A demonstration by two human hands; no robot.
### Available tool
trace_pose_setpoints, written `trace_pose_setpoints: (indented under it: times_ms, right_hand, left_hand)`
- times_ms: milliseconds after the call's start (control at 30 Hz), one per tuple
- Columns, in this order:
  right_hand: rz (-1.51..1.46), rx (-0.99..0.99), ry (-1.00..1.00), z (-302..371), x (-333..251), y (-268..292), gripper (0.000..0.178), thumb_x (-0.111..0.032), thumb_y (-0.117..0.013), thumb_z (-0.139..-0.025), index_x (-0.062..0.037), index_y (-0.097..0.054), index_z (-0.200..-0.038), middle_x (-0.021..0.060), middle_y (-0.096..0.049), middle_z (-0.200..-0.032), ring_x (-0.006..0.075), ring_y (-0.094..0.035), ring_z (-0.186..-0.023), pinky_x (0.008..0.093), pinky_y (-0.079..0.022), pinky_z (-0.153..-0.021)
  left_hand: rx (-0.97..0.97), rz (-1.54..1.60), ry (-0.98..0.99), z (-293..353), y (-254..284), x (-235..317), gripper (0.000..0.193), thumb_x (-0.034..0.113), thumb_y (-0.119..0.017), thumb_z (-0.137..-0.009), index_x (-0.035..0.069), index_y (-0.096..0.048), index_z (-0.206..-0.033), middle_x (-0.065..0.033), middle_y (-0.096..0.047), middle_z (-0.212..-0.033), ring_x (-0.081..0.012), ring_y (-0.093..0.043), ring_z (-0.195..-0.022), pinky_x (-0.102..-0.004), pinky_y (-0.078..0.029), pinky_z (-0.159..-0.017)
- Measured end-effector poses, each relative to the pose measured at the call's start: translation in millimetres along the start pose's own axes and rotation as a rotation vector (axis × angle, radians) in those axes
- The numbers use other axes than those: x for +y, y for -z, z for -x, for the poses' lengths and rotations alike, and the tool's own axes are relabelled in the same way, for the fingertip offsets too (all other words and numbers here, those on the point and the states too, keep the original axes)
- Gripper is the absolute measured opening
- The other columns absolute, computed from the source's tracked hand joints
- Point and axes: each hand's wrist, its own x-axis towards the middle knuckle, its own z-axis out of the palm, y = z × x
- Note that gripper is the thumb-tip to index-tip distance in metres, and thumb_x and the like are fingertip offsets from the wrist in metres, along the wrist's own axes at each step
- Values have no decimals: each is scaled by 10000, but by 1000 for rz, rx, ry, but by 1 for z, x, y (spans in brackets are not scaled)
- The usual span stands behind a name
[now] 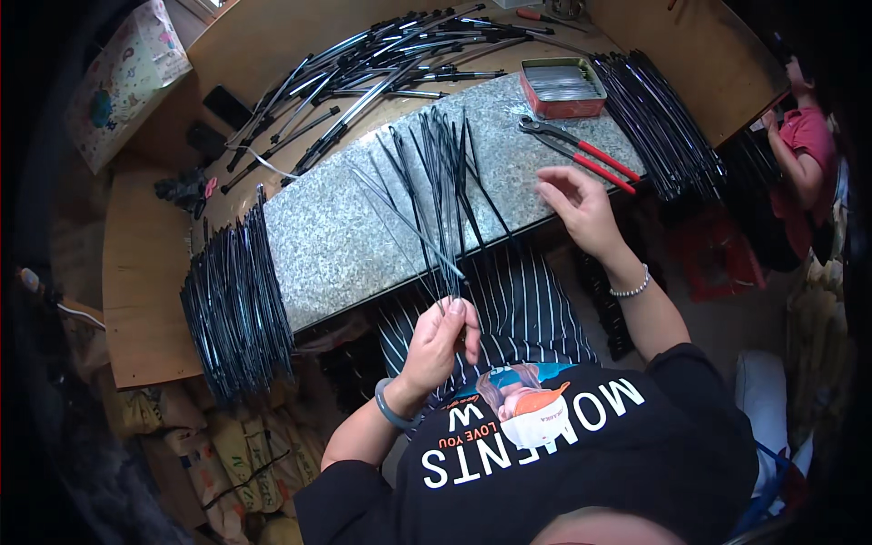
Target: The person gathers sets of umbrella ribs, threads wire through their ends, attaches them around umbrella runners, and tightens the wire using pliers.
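Near the slab's front edge, my left hand [434, 345] is closed, thumb against fingers, around the near ends of thin dark rods. These slim black rods [442, 173], some bent into narrow loops, fan out from it across the speckled stone slab [336, 241]. One thicker grey rod [422, 232] with a dark tip lies slantwise over them; whether my fingers also grip it I cannot tell. My right hand [581, 209] hovers over the slab's right front edge, fingers curved and a gap before the thumb, with nothing visible between them. Close by lie red-handled pliers [599, 166].
Dense stacks of dark rods flank the slab at left [238, 313] and right [656, 123]. Behind it lies a heap of metal and black rods [363, 68]. A red tin [563, 89] holds thin pale pieces. Another person [804, 150] is at far right.
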Motion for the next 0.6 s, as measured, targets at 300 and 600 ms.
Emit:
trace_pose_setpoints:
  times_ms: [300,600]
  right_hand:
    - [-73,-246,-208,30,-28,-14,192,-153,-550,-902,7,-598,-997,31,-618,-746,59,-578,-672,193,-465,-599]
    - [-755,-265,-513,39,-62,-77,280,-214,-452,-953,18,-495,-1103,31,-575,-653,63,-537,-539,157,-424,-497]
  left_hand:
    - [-66,40,-37,-11,-1,-1,322,288,-329,-983,51,-465,-813,-65,-553,-643,-147,-565,-575,-252,-489,-568]
    - [-158,-489,-148,-15,-29,-14,263,209,-405,-949,4,-489,-807,-95,-599,-726,-175,-595,-648,-257,-472,-621]
